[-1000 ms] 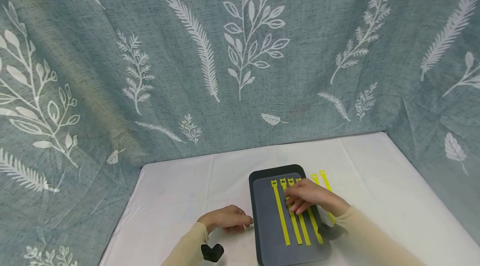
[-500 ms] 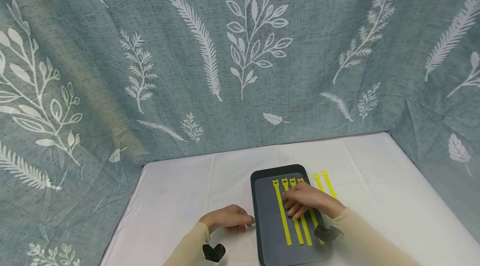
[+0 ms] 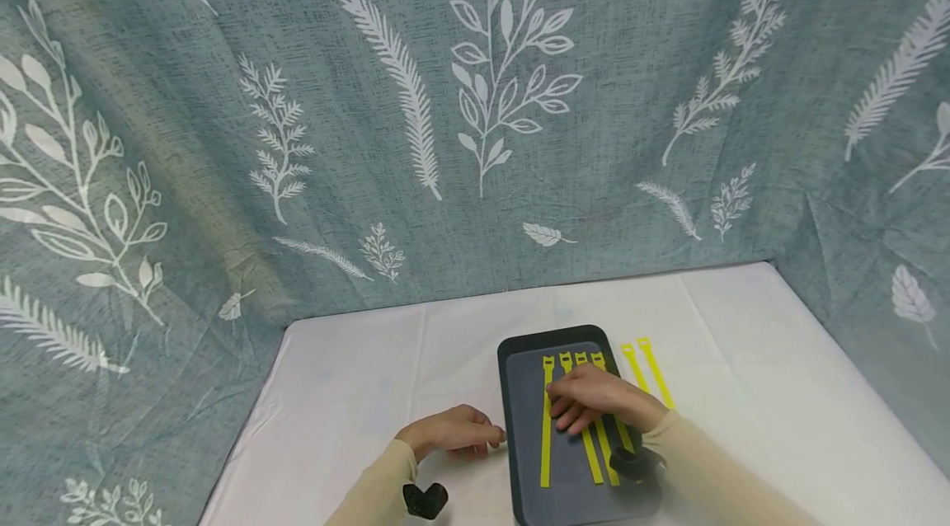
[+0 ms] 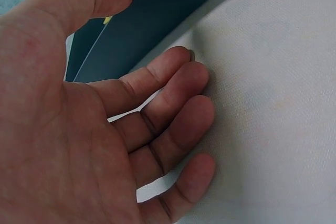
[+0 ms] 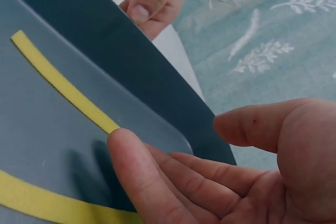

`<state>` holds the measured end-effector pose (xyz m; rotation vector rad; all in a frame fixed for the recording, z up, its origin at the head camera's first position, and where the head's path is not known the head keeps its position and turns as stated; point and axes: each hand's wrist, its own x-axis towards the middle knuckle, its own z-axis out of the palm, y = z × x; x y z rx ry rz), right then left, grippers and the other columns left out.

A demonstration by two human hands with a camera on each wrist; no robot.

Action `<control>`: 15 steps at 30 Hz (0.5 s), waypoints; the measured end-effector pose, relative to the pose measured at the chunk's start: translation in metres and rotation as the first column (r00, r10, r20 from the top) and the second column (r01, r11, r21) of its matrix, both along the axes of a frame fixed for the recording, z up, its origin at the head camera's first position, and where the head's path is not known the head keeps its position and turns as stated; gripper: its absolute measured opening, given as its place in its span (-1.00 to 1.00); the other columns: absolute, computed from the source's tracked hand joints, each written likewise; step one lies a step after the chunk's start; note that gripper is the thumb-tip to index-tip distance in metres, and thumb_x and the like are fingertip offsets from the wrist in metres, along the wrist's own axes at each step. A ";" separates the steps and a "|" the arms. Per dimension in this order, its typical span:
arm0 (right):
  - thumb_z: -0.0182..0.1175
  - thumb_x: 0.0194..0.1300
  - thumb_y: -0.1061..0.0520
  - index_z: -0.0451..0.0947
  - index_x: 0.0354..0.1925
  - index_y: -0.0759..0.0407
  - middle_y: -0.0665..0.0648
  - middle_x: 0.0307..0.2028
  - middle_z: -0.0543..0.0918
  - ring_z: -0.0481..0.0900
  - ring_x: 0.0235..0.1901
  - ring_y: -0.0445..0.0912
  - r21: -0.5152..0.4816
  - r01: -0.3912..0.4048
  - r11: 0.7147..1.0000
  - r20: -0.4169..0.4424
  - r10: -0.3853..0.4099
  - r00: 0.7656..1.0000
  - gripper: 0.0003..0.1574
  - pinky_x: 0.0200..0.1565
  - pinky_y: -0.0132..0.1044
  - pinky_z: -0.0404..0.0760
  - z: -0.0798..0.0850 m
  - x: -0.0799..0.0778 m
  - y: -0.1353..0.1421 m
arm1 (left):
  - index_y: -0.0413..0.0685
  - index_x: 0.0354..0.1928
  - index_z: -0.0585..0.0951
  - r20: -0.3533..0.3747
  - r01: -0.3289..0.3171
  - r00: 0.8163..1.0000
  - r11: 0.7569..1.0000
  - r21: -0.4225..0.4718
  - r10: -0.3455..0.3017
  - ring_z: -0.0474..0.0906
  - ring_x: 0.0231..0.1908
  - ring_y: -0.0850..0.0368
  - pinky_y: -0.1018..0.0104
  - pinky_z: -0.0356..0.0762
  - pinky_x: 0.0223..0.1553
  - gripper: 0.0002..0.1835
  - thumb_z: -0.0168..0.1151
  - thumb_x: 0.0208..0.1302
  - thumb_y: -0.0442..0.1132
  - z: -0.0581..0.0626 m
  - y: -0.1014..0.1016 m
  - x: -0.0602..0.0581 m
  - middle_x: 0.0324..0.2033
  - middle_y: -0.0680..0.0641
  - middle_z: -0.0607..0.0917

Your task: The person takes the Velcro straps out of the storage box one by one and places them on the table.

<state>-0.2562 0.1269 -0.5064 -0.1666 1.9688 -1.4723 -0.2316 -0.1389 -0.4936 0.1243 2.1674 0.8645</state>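
A dark grey tray (image 3: pixel 527 443) lies on the white cloth with several yellow hook-and-loop cable ties in it, slotted heads at the far end. My right hand (image 3: pixel 594 396) is over the tray. In the right wrist view its index fingertip touches the end of the leftmost cable tie (image 3: pixel 546 435) (image 5: pixel 65 87), while the thumb stands apart. The other ties (image 3: pixel 591 456) are partly hidden under this hand. My left hand (image 3: pixel 449 431) rests beside the tray's left wall, fingers loosely bent on the cloth. Its thumb lies at the tray rim (image 4: pixel 157 9) and nothing is in the palm.
Two more yellow cable ties (image 3: pixel 655 369) lie on the cloth just right of the tray, partly behind my right wrist. A leaf-patterned blue-green curtain (image 3: pixel 460 246) rises along the table's back and sides. Black wrist cameras (image 3: pixel 425 501) sit under both wrists.
My right hand has moved left across the tray. The leftmost cable tie has turned, its near end swinging left, so it lies straighter and farther from the others. My left hand stays put.
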 end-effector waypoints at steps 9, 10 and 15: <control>0.08 0.47 0.00 0.65 -0.09 0.37 0.20 -0.32 0.75 0.72 -0.50 -0.16 0.019 0.015 1.000 -0.007 -0.015 1.000 -0.55 -0.37 -0.20 0.73 -0.004 -0.003 -0.008 | -0.08 -0.31 0.69 0.000 0.012 1.000 1.000 0.003 -0.012 0.38 -0.47 0.19 0.34 0.29 -0.41 -0.64 0.19 0.19 0.08 0.001 0.001 0.000 -0.50 0.08 0.56; 0.08 0.47 0.00 0.65 -0.08 0.37 0.19 -0.32 0.75 0.72 -0.49 -0.16 0.023 0.017 1.000 -0.008 -0.017 1.000 -0.56 -0.37 -0.21 0.73 -0.004 -0.003 -0.010 | -0.08 -0.32 0.69 0.002 0.011 1.000 1.000 0.005 -0.011 0.37 -0.48 0.19 0.34 0.28 -0.41 -0.64 0.19 0.19 0.08 0.001 0.001 0.000 -0.50 0.08 0.56; 0.09 0.47 -0.01 0.67 -0.09 0.34 0.18 -0.33 0.76 0.71 -0.50 -0.17 0.033 0.016 0.999 0.001 -0.016 1.000 -0.56 -0.37 -0.20 0.73 -0.005 -0.005 -0.015 | -0.08 -0.31 0.69 0.011 0.009 1.000 1.000 0.015 -0.009 0.38 -0.48 0.20 0.35 0.29 -0.41 -0.64 0.19 0.21 0.08 0.002 0.000 0.000 -0.49 0.08 0.58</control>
